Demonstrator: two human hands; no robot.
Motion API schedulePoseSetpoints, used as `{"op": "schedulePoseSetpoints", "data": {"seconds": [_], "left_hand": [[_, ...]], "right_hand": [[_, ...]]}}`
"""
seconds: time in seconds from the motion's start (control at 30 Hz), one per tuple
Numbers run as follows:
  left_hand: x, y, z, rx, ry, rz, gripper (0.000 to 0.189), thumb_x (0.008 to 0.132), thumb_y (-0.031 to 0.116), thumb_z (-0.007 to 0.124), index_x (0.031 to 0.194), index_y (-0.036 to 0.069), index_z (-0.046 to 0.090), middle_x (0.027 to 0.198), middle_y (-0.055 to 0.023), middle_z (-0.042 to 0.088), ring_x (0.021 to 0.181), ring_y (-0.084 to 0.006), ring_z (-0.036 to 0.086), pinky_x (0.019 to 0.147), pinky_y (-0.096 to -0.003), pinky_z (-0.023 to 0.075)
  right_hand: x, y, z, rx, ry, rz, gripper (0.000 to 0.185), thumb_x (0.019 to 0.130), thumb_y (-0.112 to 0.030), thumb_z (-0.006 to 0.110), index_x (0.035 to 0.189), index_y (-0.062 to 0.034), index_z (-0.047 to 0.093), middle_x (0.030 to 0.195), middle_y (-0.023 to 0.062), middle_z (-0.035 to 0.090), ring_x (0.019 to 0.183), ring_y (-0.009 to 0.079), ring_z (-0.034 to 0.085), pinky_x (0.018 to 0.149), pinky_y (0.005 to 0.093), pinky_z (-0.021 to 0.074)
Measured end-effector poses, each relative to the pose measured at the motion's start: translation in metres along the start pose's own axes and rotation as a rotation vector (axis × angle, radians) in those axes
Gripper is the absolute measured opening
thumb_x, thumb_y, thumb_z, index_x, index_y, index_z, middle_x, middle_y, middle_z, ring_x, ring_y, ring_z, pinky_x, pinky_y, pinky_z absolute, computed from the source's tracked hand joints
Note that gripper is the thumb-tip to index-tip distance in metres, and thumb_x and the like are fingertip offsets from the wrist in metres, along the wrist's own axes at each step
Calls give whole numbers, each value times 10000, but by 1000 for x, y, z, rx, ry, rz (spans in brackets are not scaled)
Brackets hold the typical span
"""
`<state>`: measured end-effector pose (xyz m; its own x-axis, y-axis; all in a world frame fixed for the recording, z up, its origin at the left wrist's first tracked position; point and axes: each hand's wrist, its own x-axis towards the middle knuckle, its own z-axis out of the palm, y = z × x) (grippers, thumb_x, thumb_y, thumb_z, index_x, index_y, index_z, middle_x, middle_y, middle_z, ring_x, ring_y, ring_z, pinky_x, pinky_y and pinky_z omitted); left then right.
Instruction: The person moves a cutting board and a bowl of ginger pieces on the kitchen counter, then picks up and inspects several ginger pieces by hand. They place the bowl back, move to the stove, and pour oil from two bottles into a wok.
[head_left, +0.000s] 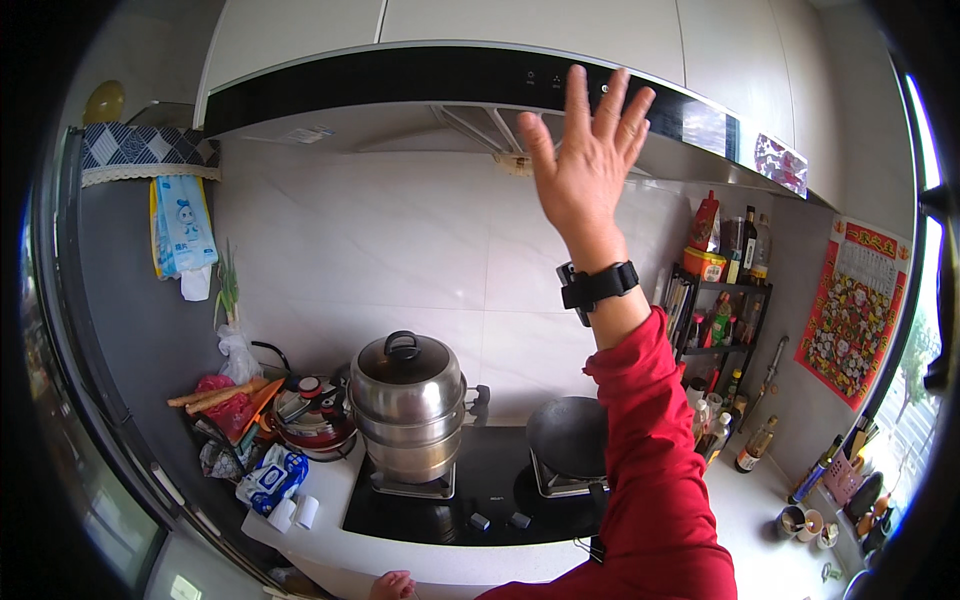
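Note:
My right hand is raised in front of the black control panel of a range hood, with its fingers spread and nothing held. Whether a fingertip touches the panel cannot be told. At the bottom edge, by the counter's front, my left hand shows only in part, its fingers curled. Below stands a black glass gas hob. On its left burner sits a tall stainless steel steamer pot with a domed lid. A dark wok rests on the right burner, partly hidden by my red sleeve.
Left of the hob are a red lidded pot, a blue wipes pack and white rolls. A black rack holds several bottles on the right. Small cups stand near the window. White cabinets hang above the hood.

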<state>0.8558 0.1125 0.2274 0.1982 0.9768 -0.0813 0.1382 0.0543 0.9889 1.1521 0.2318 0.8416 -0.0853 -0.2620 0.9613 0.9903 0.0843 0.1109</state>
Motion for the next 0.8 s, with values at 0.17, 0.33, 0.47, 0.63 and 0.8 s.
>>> {"op": "schedulePoseSetpoints", "data": {"seconds": [0.17, 0.33, 0.47, 0.63, 0.8], "left_hand": [[14, -36, -10, 447, -5, 512, 190, 917, 204, 485, 834, 37, 520, 712, -56, 473, 608, -167, 436, 572, -319, 375], [20, -57, -10, 313, 41, 453, 224, 918, 245, 492, 809, 55, 533, 673, -37, 481, 604, -150, 440, 562, -313, 375], [28, -68, -7, 199, 33, 359, 229, 913, 270, 514, 893, 51, 577, 705, -35, 510, 626, -128, 459, 567, -296, 403], [28, -73, -11, 185, -102, 196, 276, 903, 275, 549, 1037, 35, 575, 797, -50, 532, 658, -127, 482, 603, -293, 443], [16, -49, -10, 167, -110, 99, 292, 898, 275, 558, 1061, 33, 568, 848, -60, 530, 669, -133, 484, 616, -298, 453]], "right_hand": [[-8, 22, -5, -50, -37, 108, 743, 899, -604, 389, 1419, -76, 331, 1506, 247, 111, 1395, 438, -50, 1098, 559, 12], [-10, 24, -1, -55, -33, 72, 738, 899, -609, 379, 1423, -92, 328, 1513, 235, 95, 1395, 433, -67, 1099, 561, 14], [-6, 22, 1, -40, -35, 63, 722, 899, -609, 380, 1423, -113, 336, 1515, 233, 86, 1395, 433, -71, 1097, 564, 10], [-2, 18, 4, -75, -43, 45, 724, 890, -643, 366, 1437, -170, 324, 1518, 222, 86, 1400, 418, -68, 1102, 548, 6], [-3, 16, 1, -111, -19, 51, 728, 877, -658, 375, 1436, -193, 329, 1523, 215, 70, 1400, 414, -79, 1099, 554, -10]]}}
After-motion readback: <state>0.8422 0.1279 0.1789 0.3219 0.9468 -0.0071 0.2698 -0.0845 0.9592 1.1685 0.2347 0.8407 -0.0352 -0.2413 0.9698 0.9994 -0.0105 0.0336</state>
